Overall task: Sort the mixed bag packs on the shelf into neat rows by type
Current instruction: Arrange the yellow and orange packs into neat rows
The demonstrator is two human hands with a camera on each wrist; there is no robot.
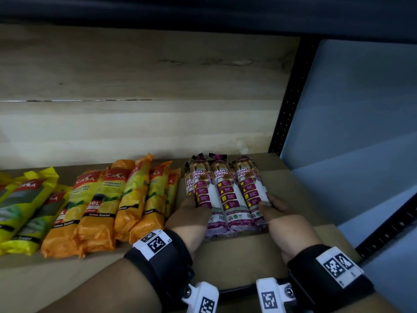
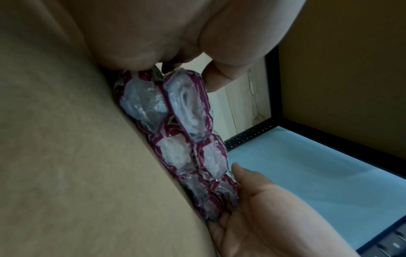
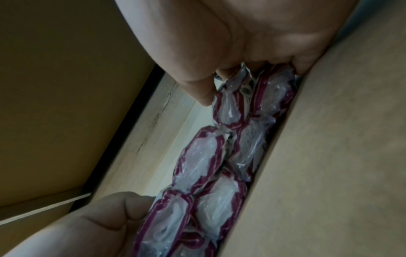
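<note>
Several purple-and-white draw string bag packs [image 1: 225, 195] lie side by side, stacked two high, at the right of the brown shelf board [image 1: 234, 256]. My left hand [image 1: 194, 207] grips the stack's left side with its thumb over the top. On the opposite side my right hand [image 1: 270, 205] grips the same way. In the left wrist view the pack ends [image 2: 175, 121] sit under my left hand [image 2: 175, 57], with the right hand [image 2: 263, 208] below. The right wrist view has the pack ends [image 3: 208, 156] between my right hand [image 3: 241, 69] and the left hand [image 3: 105, 217].
Orange Casa garbage bag packs [image 1: 108, 206] lie in a row just left of the stack. Yellow-green packs [image 1: 22, 204] lie further left. A black perforated upright [image 1: 286, 105] and a pale blue panel [image 1: 352, 109] bound the shelf on the right. Pale wooden boards [image 1: 135, 123] form the back wall.
</note>
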